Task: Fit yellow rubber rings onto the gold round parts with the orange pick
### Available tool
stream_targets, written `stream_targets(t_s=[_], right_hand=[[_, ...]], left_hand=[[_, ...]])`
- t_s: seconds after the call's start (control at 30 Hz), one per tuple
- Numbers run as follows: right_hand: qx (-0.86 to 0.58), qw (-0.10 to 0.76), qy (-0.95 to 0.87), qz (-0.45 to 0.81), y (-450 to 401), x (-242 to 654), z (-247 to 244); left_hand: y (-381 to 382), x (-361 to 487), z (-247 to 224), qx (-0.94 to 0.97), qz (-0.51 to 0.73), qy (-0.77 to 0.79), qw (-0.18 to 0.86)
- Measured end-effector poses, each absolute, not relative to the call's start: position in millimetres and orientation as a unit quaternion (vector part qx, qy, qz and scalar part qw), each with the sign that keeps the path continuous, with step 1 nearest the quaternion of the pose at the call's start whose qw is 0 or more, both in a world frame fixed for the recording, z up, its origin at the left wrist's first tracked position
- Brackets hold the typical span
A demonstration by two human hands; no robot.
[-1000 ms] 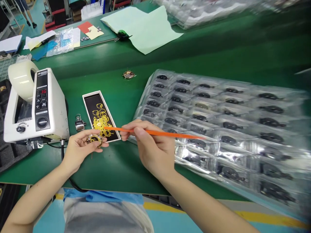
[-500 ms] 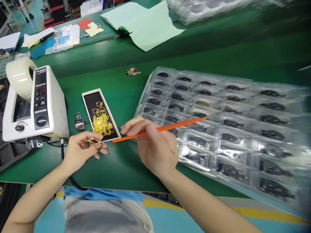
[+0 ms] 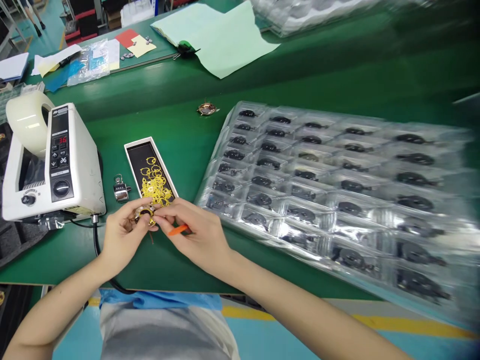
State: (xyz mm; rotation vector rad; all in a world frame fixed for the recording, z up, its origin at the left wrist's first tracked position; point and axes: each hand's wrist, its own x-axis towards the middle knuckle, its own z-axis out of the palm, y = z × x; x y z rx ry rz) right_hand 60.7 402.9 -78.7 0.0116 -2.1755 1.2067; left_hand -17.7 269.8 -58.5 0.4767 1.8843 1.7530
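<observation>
Between the thumb and fingers of my left hand (image 3: 125, 232) is a small round gold-coloured part (image 3: 143, 214) with a ring-like rim. My right hand (image 3: 198, 232) is closed around an orange pointed stick (image 3: 178, 230), most of which the hand hides. Its thumb and fingertips meet the right edge of the round part; whether they also pinch a piece of it, I cannot tell. Just beyond both hands stands a white-rimmed box (image 3: 129, 157) with a black inside, holding a heap of thin yellow rings (image 3: 154, 185).
On the left is a white tape dispenser (image 3: 84, 165) with a cable, beside a metal tally counter (image 3: 120, 190). Clear trays (image 3: 225, 210) of black parts cover the right side. Another round part (image 3: 207, 108) lies farther back, near green paper (image 3: 232, 45).
My right hand has moved left to the round part in my left hand. The orange stick has turned in its grip and is now largely hidden. My left hand stays nearly in place.
</observation>
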Motion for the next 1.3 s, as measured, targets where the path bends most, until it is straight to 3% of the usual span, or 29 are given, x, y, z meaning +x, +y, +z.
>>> stream_targets(t_s=[0.13,0.43,0.7,0.87,1.07,1.3], right_hand=[[-0.03,0.329,-0.848,0.415,400.0,56.5,-85.6],[-0.077,0.27,-0.839,0.466,404.4,52.8,-82.0],[-0.049,0.13,-0.714,0.687,414.2,57.1,-65.2],[-0.131,0.129,-0.584,0.791,427.6,54.0,-65.8],[-0.169,-0.019,-0.555,0.814,427.7,47.4,-69.3],[-0.132,-0.012,-0.559,0.819,430.4,49.2,-68.2]], left_hand=[[266.7,-13.0,-64.4,0.225,0.635,0.69,0.265],[262.5,-10.2,-71.0,0.299,0.568,0.711,0.288],[268.2,-20.7,-68.7,0.232,0.618,0.703,0.264],[270.4,-25.9,-72.8,0.211,0.651,0.68,0.265],[270.1,-34.0,-78.8,0.212,0.676,0.662,0.244],[269.4,-40.4,-81.1,0.212,0.695,0.648,0.229]])
